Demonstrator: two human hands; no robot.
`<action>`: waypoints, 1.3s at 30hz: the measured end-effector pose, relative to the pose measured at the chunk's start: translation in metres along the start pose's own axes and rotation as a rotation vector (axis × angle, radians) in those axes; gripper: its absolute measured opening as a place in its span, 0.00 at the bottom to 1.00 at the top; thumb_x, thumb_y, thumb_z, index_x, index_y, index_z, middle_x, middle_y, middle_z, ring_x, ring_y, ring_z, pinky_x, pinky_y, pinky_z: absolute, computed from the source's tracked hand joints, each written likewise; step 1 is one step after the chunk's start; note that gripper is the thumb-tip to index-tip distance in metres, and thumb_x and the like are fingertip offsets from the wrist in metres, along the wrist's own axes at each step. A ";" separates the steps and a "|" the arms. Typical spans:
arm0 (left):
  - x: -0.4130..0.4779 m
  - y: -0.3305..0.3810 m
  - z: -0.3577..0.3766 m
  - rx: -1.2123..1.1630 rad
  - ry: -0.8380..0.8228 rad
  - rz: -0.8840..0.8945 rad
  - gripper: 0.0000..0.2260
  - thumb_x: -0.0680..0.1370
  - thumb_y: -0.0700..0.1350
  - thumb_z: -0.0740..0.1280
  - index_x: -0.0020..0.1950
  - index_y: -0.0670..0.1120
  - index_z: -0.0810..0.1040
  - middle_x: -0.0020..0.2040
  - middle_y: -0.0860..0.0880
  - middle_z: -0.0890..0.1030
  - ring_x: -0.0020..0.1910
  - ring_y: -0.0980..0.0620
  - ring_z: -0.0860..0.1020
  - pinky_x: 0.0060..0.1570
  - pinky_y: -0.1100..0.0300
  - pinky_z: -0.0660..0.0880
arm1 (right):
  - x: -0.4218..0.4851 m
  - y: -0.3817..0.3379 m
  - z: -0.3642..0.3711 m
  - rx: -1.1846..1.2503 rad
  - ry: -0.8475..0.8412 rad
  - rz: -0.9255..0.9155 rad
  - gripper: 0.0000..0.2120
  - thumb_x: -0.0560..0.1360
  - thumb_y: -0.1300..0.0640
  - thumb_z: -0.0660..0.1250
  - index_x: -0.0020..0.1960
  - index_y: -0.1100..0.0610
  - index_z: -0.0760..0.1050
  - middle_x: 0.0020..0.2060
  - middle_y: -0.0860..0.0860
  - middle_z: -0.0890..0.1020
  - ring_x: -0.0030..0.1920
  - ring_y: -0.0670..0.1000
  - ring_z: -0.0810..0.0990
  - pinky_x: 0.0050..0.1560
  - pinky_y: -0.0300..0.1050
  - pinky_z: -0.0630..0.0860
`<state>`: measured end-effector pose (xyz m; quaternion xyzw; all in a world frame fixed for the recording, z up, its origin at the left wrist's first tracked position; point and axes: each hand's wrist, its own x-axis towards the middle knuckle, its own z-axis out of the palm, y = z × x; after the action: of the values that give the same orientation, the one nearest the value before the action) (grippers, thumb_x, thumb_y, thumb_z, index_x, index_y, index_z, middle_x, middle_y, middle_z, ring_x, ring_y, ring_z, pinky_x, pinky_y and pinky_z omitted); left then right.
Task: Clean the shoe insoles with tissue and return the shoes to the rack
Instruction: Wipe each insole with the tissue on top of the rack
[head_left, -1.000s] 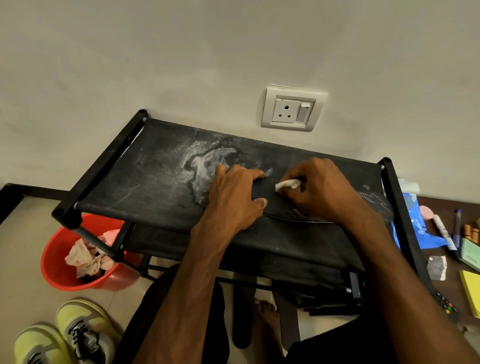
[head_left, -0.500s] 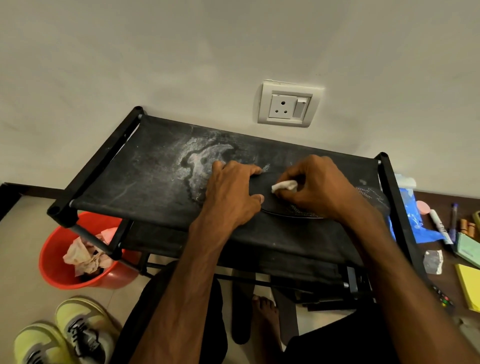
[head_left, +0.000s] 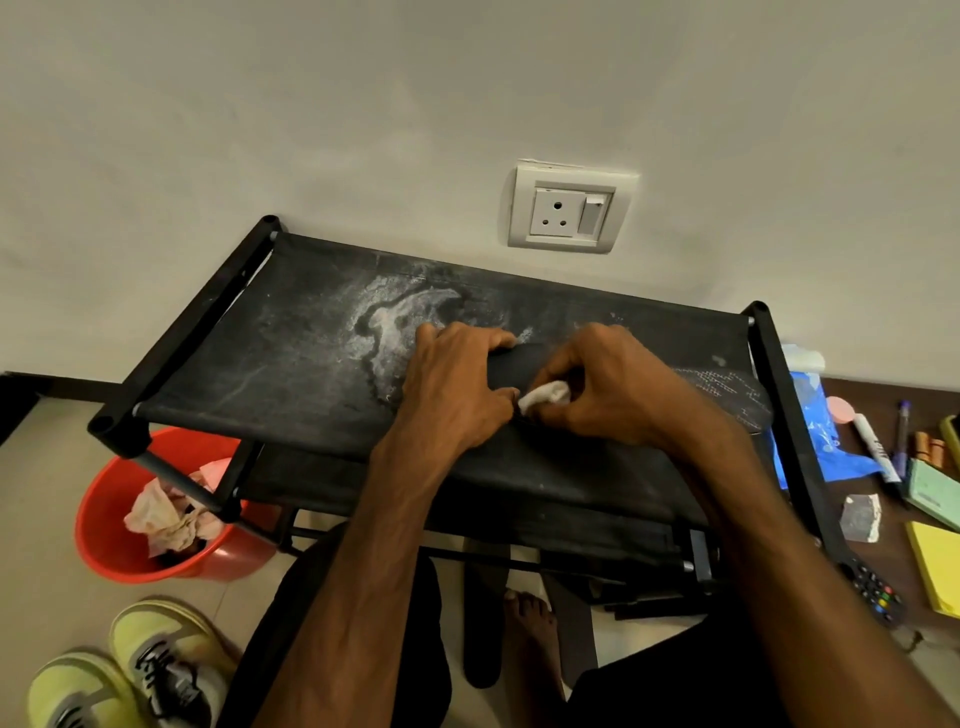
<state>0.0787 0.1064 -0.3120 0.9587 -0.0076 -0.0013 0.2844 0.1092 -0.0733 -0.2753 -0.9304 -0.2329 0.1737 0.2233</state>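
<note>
On the black rack (head_left: 311, 364) top, left hand (head_left: 457, 384) grips the dark insole (head_left: 727, 389); right hand (head_left: 613, 384) pinches white tissue (head_left: 545, 396) against it

The small white wad of crumpled tissue paper (head_left: 545, 396), soft and matt, sat pinched in the right hand (head_left: 613, 395) against the flat black insole (head_left: 519, 364), matt with a pale woven-looking texture right of the grip. Beneath the grip, the black shoe rack's cloth shelf (head_left: 291, 353) looked matt and rough, blotched chalky white to the left. Far left, the round red plastic bucket (head_left: 104, 551) gleamed smooth.
</note>
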 end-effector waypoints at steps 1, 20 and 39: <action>0.001 -0.001 0.001 0.001 0.003 0.003 0.28 0.74 0.51 0.76 0.73 0.56 0.73 0.69 0.52 0.75 0.69 0.47 0.65 0.66 0.54 0.63 | -0.001 -0.001 0.000 0.012 -0.037 0.001 0.15 0.66 0.40 0.71 0.49 0.46 0.87 0.41 0.43 0.86 0.41 0.44 0.84 0.43 0.51 0.84; 0.003 -0.007 0.005 -0.028 0.057 0.043 0.28 0.71 0.55 0.75 0.70 0.55 0.75 0.65 0.55 0.77 0.66 0.48 0.69 0.64 0.58 0.63 | -0.008 0.028 -0.011 0.095 0.633 0.041 0.06 0.74 0.54 0.74 0.49 0.47 0.87 0.39 0.43 0.87 0.37 0.43 0.83 0.40 0.46 0.82; -0.005 0.019 0.004 0.042 0.052 0.094 0.25 0.74 0.56 0.74 0.71 0.60 0.75 0.66 0.53 0.77 0.64 0.48 0.66 0.65 0.53 0.67 | 0.007 0.029 -0.008 -0.009 0.373 0.102 0.09 0.77 0.60 0.72 0.54 0.50 0.87 0.46 0.51 0.87 0.44 0.48 0.82 0.50 0.49 0.83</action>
<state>0.0731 0.0884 -0.3054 0.9627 -0.0451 0.0373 0.2641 0.1289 -0.0950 -0.2848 -0.9581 -0.1407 0.0082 0.2494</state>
